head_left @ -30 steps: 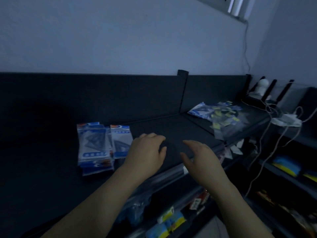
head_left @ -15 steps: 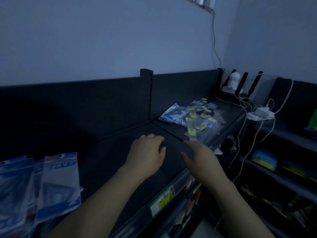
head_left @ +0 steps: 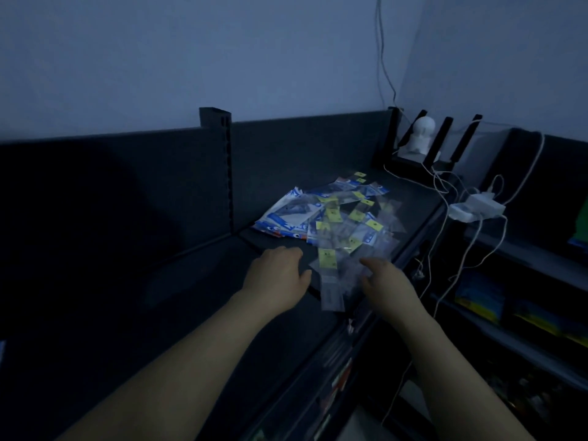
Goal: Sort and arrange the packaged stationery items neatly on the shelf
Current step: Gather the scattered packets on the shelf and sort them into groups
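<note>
Reaching over the shelf point(head_left: 191, 281), we are holding our left hand point(head_left: 276, 275) and right hand point(head_left: 386, 281) loosely open, gripping nothing. The pile of clear packets point(head_left: 346, 230) is lying between and beyond them, blue packets point(head_left: 286, 214) farther back.

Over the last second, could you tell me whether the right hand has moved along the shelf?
Yes. Judged against the upright shelf post, the right hand has travelled rightward to the near edge of the loose packet pile.
</note>
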Tool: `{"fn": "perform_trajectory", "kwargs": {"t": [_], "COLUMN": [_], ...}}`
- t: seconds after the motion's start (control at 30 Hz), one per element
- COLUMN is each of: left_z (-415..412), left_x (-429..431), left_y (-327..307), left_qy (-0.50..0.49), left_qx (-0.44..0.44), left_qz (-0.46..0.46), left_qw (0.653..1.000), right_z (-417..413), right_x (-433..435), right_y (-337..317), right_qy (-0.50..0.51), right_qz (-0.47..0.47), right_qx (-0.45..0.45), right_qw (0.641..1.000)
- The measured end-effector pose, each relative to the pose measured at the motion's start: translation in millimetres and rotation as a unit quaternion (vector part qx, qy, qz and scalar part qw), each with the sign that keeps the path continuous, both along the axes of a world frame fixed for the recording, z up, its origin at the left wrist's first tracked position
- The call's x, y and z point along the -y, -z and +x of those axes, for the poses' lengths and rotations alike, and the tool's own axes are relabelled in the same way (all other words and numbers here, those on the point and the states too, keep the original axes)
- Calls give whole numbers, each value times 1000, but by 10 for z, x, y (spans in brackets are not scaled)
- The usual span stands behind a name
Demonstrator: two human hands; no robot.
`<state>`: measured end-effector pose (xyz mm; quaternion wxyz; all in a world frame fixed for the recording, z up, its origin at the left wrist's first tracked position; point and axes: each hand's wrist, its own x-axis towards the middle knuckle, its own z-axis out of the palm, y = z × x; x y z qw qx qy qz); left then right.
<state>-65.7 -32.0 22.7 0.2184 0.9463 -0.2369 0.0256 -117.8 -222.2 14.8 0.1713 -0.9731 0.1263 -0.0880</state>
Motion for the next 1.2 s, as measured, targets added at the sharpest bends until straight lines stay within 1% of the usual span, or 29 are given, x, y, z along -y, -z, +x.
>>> {"fn": "perform_trajectory", "kwargs": {"t": [0.13, 0.2, 0.3, 0.37, 0.6, 0.73, 0.83, 0.9, 0.97, 1.07, 1.1, 1.2], "left_z": [287, 421, 550, 625, 750, 696, 728, 758, 785, 840, 861, 879], "left_x": [412, 598, 792, 842, 733, 743, 751, 736, 718, 664, 636, 554], "left_y": [83, 144, 219, 241, 208, 125, 124, 149, 184, 220, 225, 210], "left_qy": [-11, -18, -27, -43, -104, -112, -106, -104, -103, -108, -112, -126], "left_qx": [-76, -114, -126, -131, -185, -211, -240, -245, -260, -256, -252, -240], "left_qz": [16, 9, 0, -17, -108, -89, -123, -128, -141, -140, -143, -151], "left_qw": [997, 993, 992, 990, 971, 967, 957, 955, 950, 950, 950, 951], "right_z": [290, 397, 507, 559, 596, 632, 672, 703, 728, 737, 729, 725], "right_x": [378, 501, 594, 611, 520, 504, 566, 631, 682, 690, 673, 589], "right_y": [138, 204, 254, 260, 353, 375, 356, 326, 297, 300, 296, 307], "right_qy": [-14, -28, -36, -47, -101, -109, -113, -90, -71, -89, -93, -114], "right_qz": [-36, -52, -85, -91, -56, -33, 21, 48, 21, -40, -41, -4], "right_qx": [-37, -48, -50, -46, 2, 3, 15, 41, 38, 19, 26, 41], "right_qw": [999, 997, 994, 994, 993, 993, 993, 994, 997, 995, 994, 993]}}
